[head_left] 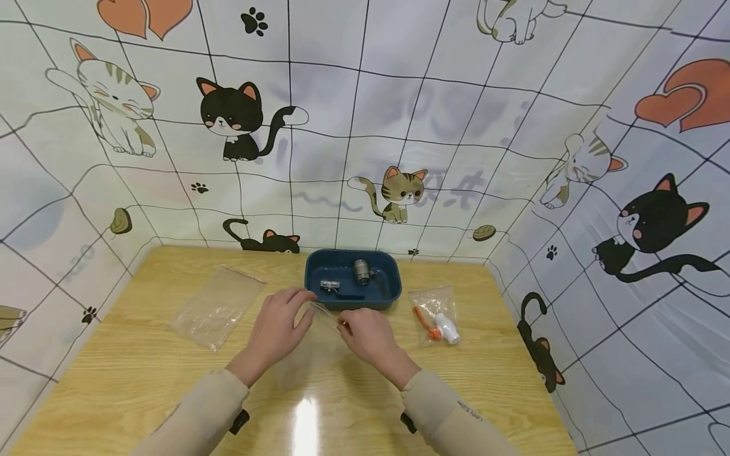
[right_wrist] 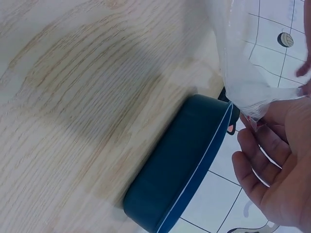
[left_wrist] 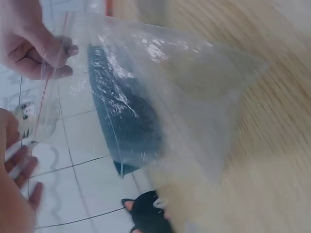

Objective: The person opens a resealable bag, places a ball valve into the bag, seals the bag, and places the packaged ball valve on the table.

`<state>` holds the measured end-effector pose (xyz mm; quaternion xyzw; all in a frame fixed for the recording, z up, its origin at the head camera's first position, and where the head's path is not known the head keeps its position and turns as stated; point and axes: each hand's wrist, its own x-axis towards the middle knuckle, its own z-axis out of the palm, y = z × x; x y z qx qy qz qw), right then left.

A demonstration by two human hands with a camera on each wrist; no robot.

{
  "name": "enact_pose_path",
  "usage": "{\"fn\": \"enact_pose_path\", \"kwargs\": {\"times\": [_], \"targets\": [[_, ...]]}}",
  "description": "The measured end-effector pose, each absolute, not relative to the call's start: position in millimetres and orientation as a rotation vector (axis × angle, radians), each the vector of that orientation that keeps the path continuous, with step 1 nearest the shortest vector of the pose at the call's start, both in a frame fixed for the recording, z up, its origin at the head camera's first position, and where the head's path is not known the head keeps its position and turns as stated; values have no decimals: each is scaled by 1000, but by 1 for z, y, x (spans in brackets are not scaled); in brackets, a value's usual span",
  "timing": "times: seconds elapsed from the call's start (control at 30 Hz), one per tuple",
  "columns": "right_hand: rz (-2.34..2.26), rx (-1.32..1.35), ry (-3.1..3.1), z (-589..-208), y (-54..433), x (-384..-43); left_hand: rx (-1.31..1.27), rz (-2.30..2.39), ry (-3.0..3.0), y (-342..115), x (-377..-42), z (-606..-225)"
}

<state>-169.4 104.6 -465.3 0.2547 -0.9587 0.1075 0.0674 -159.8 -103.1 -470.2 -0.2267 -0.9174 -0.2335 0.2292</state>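
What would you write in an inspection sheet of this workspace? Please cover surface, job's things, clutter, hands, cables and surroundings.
Surface: wood-grain table, shiny near the front.
Job's things: held clear bag; blue box behind it, metal-looking pieces inside.
Clutter: flat bag left; small bag right, with orange piece and white piece.
Hands: right hand pinches the clear bag; left hand at its edge, grip unclear.
Cables: nothing seen.
Surroundings: cat-patterned sheet behind and at both sides.

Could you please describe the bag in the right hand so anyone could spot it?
On the wooden table, find the blue tray. Just in front, the right hand pinches the clear resealable bag. It alone is held up; the flat bag, left, and filled bag, right, lie on the table.
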Motion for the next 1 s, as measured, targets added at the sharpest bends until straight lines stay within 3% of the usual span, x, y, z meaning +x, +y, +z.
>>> {"fn": "enact_pose_path", "kwargs": {"times": [0.3,1.0], "targets": [[380,716,-2932,-464,107,-166,-1037,-310,-2482,-110,-148,-469],[443,701,-2940,-463,106,-161,-1046,-365,-2552,-104,-152,-479]]}}
